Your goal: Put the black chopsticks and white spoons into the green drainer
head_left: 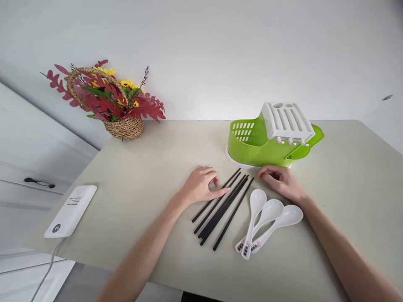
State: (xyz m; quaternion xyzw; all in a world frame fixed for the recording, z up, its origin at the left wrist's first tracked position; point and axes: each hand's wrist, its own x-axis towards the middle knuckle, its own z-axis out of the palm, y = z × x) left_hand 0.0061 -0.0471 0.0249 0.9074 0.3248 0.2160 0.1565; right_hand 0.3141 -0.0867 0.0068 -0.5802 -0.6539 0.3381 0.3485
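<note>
My left hand [203, 184] rests at the left side of several black chopsticks [227, 203], its thumb stretched over the nearest ones. A gap shows between that thumb and the curved fingers, and nothing is held. Loosely curled, my right hand [280, 179] lies on the table just in front of a green holder [252, 150] with a white slotted top [291, 121]. I see nothing in its fingers, though their inner side is partly hidden. Three white spoons [257, 199] lie fanned out, overlapping at their handles, between the chopsticks and my right forearm.
At the back left of the pale table [132, 172] stands a woven basket [124, 128] with red leaves and yellow flowers. A white device [71, 212] with a cable lies near the left edge. A wall [201, 58] rises behind; white drawers [31, 167] stand at left.
</note>
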